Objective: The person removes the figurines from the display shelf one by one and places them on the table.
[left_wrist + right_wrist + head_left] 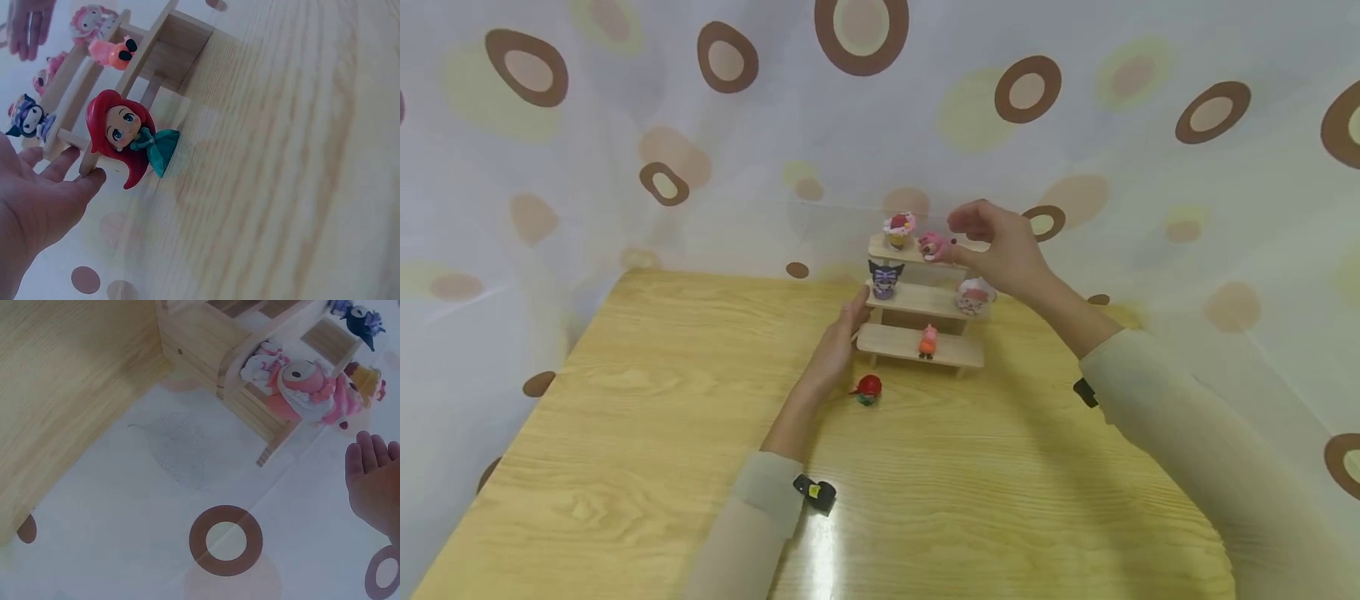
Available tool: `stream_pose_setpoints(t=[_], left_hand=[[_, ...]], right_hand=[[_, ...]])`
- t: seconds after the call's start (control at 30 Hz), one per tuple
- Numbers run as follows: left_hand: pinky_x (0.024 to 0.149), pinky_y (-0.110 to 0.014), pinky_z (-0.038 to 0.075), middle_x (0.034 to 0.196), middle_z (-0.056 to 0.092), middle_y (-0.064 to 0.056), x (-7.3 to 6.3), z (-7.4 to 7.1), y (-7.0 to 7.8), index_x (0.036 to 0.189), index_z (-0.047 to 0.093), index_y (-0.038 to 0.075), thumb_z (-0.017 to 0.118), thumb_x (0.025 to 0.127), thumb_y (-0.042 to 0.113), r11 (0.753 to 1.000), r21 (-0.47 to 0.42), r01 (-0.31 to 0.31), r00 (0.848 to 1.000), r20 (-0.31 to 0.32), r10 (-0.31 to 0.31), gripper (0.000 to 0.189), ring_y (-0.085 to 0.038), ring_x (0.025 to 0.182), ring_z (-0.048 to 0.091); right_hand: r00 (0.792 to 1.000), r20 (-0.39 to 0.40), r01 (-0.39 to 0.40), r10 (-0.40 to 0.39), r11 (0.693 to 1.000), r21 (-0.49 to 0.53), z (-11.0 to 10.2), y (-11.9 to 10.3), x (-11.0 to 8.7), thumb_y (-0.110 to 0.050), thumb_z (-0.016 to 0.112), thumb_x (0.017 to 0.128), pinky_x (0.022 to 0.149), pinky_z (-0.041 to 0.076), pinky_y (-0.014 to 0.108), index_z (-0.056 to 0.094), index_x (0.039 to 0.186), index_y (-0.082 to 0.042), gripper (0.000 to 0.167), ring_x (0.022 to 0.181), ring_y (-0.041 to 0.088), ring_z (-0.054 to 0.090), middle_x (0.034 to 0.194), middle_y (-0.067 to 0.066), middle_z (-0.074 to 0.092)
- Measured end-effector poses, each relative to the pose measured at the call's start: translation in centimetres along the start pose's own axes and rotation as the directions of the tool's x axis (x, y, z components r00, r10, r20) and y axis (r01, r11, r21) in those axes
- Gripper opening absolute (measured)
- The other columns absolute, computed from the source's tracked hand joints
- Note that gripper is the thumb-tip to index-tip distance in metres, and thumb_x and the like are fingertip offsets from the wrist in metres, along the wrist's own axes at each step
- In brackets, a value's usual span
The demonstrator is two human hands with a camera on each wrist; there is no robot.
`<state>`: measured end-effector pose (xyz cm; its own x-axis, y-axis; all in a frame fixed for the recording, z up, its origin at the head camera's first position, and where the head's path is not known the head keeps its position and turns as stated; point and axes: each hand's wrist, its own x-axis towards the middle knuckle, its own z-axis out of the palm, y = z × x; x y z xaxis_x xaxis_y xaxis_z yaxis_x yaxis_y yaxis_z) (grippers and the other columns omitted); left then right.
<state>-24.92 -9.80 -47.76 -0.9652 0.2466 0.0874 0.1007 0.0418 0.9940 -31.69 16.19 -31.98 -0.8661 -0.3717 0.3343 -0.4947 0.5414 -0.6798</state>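
Leftmost, a bare left hand (833,354) below a cream sleeve stands at the left end of a pale wooden three-tier shelf (917,298), its fingers spread and only slightly bent, the tips touching the ends of the boards. Just right of this hand, a small red-haired figurine in a green dress (139,134) stands upright on the yellow wood-grain table (647,433), in front of the shelf's left end. On the shelf, the middle tier bears a purple figurine with pointed black ears (884,281) at its left, while above it, on the top tier, sits a yellow cup-shaped figurine with a pink, white and red top (898,229). Farther right, an orange-and-pink pig figurine (928,342) stands on the lowest board, and a pink bear-like figurine (932,247) sits on the top one. A white-and-pink figurine (974,297) occupies the middle tier's right end. Rightmost, the bare right hand (1003,250) is beside the pink bear-like figurine, fingers nearly straight and close together, well parted from the thumb; whether the thumb touches the figurine, I cannot tell.
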Motion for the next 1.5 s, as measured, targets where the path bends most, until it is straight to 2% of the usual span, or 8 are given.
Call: stream_pose_setpoints(t=[0.2, 0.4, 0.57, 0.7, 0.9, 1.13, 1.3, 1.5], left_hand=[[0.128, -0.056, 0.023, 0.173, 0.027, -0.012, 0.1, 0.1, 0.0, 0.171, 0.018, 0.028, 0.007, 0.109, 0.065, 1.0, 0.003, 0.0, 1.0, 0.006, 0.0, 0.073, -0.031, 0.16, 0.025], [0.128, -0.055, 0.025, 0.174, 0.026, -0.009, -0.2, 0.3, 0.1, 0.171, 0.017, 0.029, 0.007, 0.109, 0.066, 1.0, 0.009, 0.012, 1.0, 0.002, -0.012, 0.073, -0.03, 0.16, 0.026], [0.128, -0.055, 0.025, 0.173, 0.028, -0.01, -0.2, 0.3, -0.1, 0.171, 0.018, 0.032, 0.008, 0.109, 0.067, 1.0, 0.004, 0.012, 1.0, 0.006, -0.013, 0.072, -0.029, 0.159, 0.026], [0.128, -0.056, 0.025, 0.173, 0.028, -0.01, -0.1, 0.3, -0.2, 0.171, 0.019, 0.032, 0.008, 0.109, 0.067, 1.0, -0.001, 0.009, 1.0, 0.006, -0.009, 0.072, -0.03, 0.16, 0.026], [0.128, -0.056, 0.024, 0.174, 0.026, -0.009, -0.1, 0.4, -0.3, 0.171, 0.018, 0.034, 0.008, 0.107, 0.07, 1.0, 0.007, 0.021, 1.0, 0.007, -0.021, 0.074, -0.03, 0.159, 0.026], [0.127, -0.057, 0.024, 0.174, 0.026, -0.009, 0.0, 0.5, -0.3, 0.171, 0.018, 0.031, 0.008, 0.108, 0.069, 1.0, 0.003, 0.012, 1.0, 0.014, -0.012, 0.074, -0.03, 0.16, 0.025], [0.128, -0.057, 0.023, 0.174, 0.027, -0.011, 0.0, 0.4, -0.2, 0.171, 0.018, 0.032, 0.008, 0.108, 0.068, 1.0, 0.005, 0.017, 1.0, 0.011, -0.017, 0.073, -0.031, 0.16, 0.026], [0.128, -0.056, 0.023, 0.173, 0.027, -0.011, -0.1, 0.1, -0.2, 0.171, 0.017, 0.032, 0.008, 0.109, 0.067, 1.0, 0.015, 0.022, 1.0, 0.014, -0.023, 0.072, -0.03, 0.16, 0.026]], right_hand=[[0.996, 0.07, -0.054, 0.054, 0.999, -0.001, 0.7, 1.9, 1.3, -0.016, 0.085, 0.093, 0.118, 0.044, 0.047, 0.062, 0.136, 0.001, 0.052, 0.135, 0.035, 0.06, 0.138, 0.02, 0.065], [0.975, 0.144, -0.191, 0.17, 0.971, 0.143, 0.8, 3.2, 1.9, -0.015, 0.084, 0.094, 0.119, 0.043, 0.047, 0.057, 0.142, 0.004, 0.059, 0.14, 0.033, 0.056, 0.145, 0.021, 0.061], [0.959, 0.173, -0.252, 0.223, 0.953, 0.169, 0.8, 3.7, 1.7, -0.015, 0.083, 0.094, 0.117, 0.046, 0.045, 0.058, 0.143, 0.001, 0.057, 0.136, 0.03, 0.058, 0.143, 0.017, 0.062], [0.964, 0.158, -0.239, 0.215, 0.959, 0.155, 1.0, 4.0, 1.6, -0.014, 0.083, 0.094, 0.112, 0.049, 0.04, 0.063, 0.14, -0.001, 0.051, 0.13, 0.03, 0.061, 0.139, 0.017, 0.065], [0.978, 0.108, -0.189, 0.18, 0.978, 0.086, 1.5, 4.4, 1.6, -0.014, 0.082, 0.095, 0.095, 0.055, 0.026, 0.071, 0.132, -0.003, 0.04, 0.115, 0.027, 0.067, 0.128, 0.017, 0.072], [0.978, 0.076, -0.203, 0.197, 0.976, 0.081, 1.2, 4.2, 1.5, -0.018, 0.083, 0.095, 0.103, 0.056, 0.038, 0.074, 0.129, -0.006, 0.037, 0.121, 0.027, 0.069, 0.129, 0.013, 0.073], [0.98, 0.047, -0.197, 0.193, 0.974, 0.108, 1.2, 3.2, 1.1, -0.02, 0.084, 0.094, 0.096, 0.059, 0.029, 0.076, 0.126, -0.008, 0.036, 0.117, 0.024, 0.071, 0.127, 0.011, 0.075], [0.992, 0.04, -0.128, 0.123, 0.98, 0.155, 2.1, 0.8, 0.2, -0.019, 0.086, 0.092, 0.091, 0.058, 0.023, 0.077, 0.125, -0.008, 0.036, 0.108, 0.019, 0.073, 0.121, 0.01, 0.077]])
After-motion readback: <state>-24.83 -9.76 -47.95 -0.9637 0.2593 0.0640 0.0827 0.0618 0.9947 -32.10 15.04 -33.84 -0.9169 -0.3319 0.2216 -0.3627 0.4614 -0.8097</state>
